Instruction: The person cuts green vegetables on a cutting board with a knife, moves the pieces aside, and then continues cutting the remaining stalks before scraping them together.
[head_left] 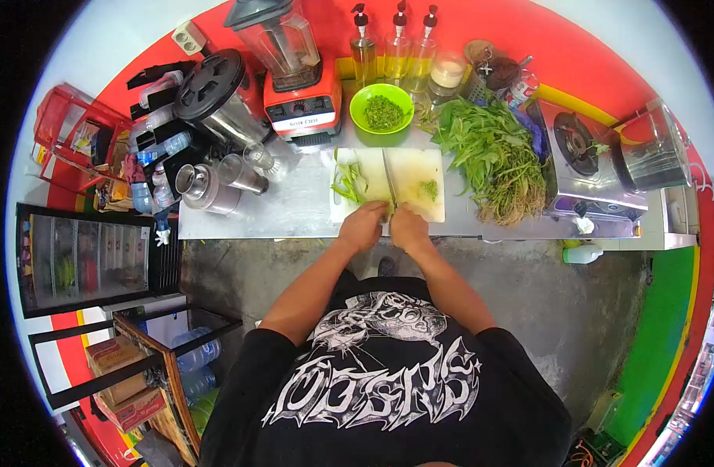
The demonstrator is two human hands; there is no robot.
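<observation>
A white cutting board [419,167] lies on the metal counter in front of me. My right hand [410,228] is closed around the handle of a knife [389,173], whose blade points away from me across the board. Close beside it, my left hand [364,225] is at the board's front edge with fingers curled; what they hold, if anything, is hidden. Cut green stems [348,182] lie on the board's left part, and a small heap of chopped greens [428,189] is on its right. Behind the board stands a lime-green bowl [360,103] with chopped greens inside.
A big bunch of leafy greens [489,152] with roots lies right of the board, near a gas stove [563,183]. A red blender [304,105], pump bottles [398,50] and a jar [447,74] line the back. Metal cups [244,175] and a shaker stand left.
</observation>
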